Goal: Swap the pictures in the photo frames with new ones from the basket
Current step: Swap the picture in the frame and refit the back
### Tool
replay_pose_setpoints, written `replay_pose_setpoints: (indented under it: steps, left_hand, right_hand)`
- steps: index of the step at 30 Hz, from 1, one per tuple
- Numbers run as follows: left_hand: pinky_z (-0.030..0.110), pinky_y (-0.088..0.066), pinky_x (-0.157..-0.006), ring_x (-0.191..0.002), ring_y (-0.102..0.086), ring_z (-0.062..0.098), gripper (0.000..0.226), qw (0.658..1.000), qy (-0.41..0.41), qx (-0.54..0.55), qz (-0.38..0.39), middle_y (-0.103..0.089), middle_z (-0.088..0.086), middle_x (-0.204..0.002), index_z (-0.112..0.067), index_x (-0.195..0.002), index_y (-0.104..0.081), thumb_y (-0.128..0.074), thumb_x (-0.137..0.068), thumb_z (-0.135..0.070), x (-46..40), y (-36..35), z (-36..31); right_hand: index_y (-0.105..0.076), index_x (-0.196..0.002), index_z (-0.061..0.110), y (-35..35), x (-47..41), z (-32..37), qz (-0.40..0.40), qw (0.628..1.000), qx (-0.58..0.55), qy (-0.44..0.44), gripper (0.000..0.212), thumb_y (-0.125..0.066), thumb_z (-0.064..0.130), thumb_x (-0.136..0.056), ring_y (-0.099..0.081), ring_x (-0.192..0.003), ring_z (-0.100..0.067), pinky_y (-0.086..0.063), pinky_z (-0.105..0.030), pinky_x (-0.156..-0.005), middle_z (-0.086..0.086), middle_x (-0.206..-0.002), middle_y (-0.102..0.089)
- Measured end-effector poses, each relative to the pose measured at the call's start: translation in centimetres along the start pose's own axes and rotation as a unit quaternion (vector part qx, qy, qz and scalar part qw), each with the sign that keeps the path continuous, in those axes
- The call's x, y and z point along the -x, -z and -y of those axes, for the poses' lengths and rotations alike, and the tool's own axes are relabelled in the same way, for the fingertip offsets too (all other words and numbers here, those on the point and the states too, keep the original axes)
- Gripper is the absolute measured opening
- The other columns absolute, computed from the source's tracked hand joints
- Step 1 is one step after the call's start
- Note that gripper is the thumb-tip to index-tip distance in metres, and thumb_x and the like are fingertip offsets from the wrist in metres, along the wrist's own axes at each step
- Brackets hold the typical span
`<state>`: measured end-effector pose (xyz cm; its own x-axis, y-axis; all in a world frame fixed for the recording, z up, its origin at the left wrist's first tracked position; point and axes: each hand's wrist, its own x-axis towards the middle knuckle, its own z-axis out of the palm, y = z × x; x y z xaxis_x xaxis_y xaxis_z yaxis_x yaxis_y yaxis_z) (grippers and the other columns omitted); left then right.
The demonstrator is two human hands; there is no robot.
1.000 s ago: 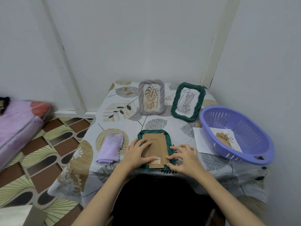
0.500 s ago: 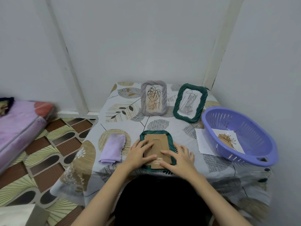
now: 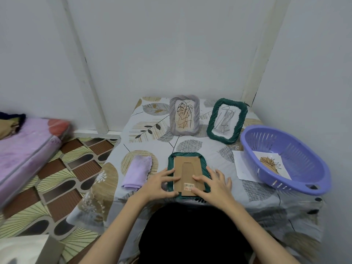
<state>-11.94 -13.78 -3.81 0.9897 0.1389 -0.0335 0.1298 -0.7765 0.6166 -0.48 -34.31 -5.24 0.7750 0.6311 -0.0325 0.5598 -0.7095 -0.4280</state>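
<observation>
At lower centre, the green rope-textured frame (image 3: pixel 187 175) lies face down on the worktop (image 3: pixel 209 147), exposing its brown cardboard backing (image 3: pixel 187 172), probably for removal. The left hand (image 3: pixel 160 184) and right hand (image 3: pixel 214 184) press spread fingers on its lower edges. The replacement picture (image 3: pixel 272 164) lies in the slotted purple plastic basket (image 3: pixel 297 149) at right.

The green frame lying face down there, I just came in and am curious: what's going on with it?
A person is working on the back of the face-down green frame. Both the left hand and the right hand rest fingers on its cardboard backing, which is in place. A grey frame and another green frame stand upright behind. A picture waits in the purple basket.
</observation>
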Motion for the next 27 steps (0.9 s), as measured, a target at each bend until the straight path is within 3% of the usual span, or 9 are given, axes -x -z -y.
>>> replay_pose_setpoints:
  steps: [5, 8, 15, 20, 27]
  left_hand:
    - [0.019, -0.024, -0.108, -0.135, -0.036, 0.010, 0.049, 0.998, -0.022, 0.018, -0.058, -0.037, -0.004, -0.148, -0.023, -0.125, -0.059, -0.073, -0.078, -0.028, 0.44, -0.54, -0.20]
    - [0.020, -0.027, -0.108, -0.132, -0.041, 0.012, 0.043, 0.996, -0.019, 0.030, -0.082, -0.041, -0.001, -0.146, -0.020, -0.123, -0.061, -0.070, -0.080, -0.023, 0.51, -0.95, -0.46]
    - [0.027, -0.023, -0.111, -0.138, -0.030, 0.017, 0.036, 0.989, 0.043, 0.111, -0.085, -0.026, 0.006, -0.152, -0.023, -0.123, -0.060, -0.063, -0.087, -0.020, 0.10, -0.35, -0.76]
    - [0.023, -0.015, -0.110, -0.137, -0.028, 0.018, 0.054, 0.997, 0.043, 0.043, -0.054, -0.029, 0.007, -0.150, -0.028, -0.129, -0.054, -0.073, -0.079, -0.028, -0.16, -0.64, -0.33]
    - [0.038, -0.016, -0.117, -0.140, -0.021, 0.021, 0.061, 0.996, 0.065, 0.041, -0.045, -0.027, 0.007, -0.151, -0.032, -0.133, -0.047, -0.072, -0.078, -0.032, -0.24, -0.89, -0.05]
  right_hand:
    - [-0.042, -0.113, 0.063, -0.06, 0.06, -0.10, 0.005, 1.000, -0.003, -0.002, 0.046, -0.047, 0.077, -0.070, -0.007, -0.141, -0.023, -0.003, -0.059, -0.110, 0.005, -0.155, -0.016]
    - [-0.043, -0.113, 0.063, -0.03, 0.00, 0.00, 0.003, 1.000, -0.002, -0.003, 0.046, -0.047, 0.078, -0.070, -0.008, -0.141, -0.023, -0.004, -0.059, -0.110, 0.005, -0.155, -0.016]
    - [-0.042, -0.113, 0.064, -0.21, 0.02, -0.22, 0.003, 1.000, -0.013, -0.001, 0.046, -0.047, 0.078, -0.070, -0.009, -0.141, -0.022, -0.004, -0.059, -0.110, 0.007, -0.155, -0.015]
    - [-0.042, -0.113, 0.065, -0.47, 0.07, -0.26, -0.006, 1.000, -0.025, -0.002, 0.047, -0.046, 0.079, -0.068, -0.010, -0.140, -0.022, -0.003, -0.058, -0.110, 0.007, -0.155, -0.015]
    - [-0.041, -0.113, 0.065, -0.46, 0.25, -0.16, -0.011, 1.000, -0.028, 0.003, 0.046, -0.045, 0.079, -0.068, -0.010, -0.140, -0.021, -0.001, -0.058, -0.111, 0.008, -0.155, -0.015]
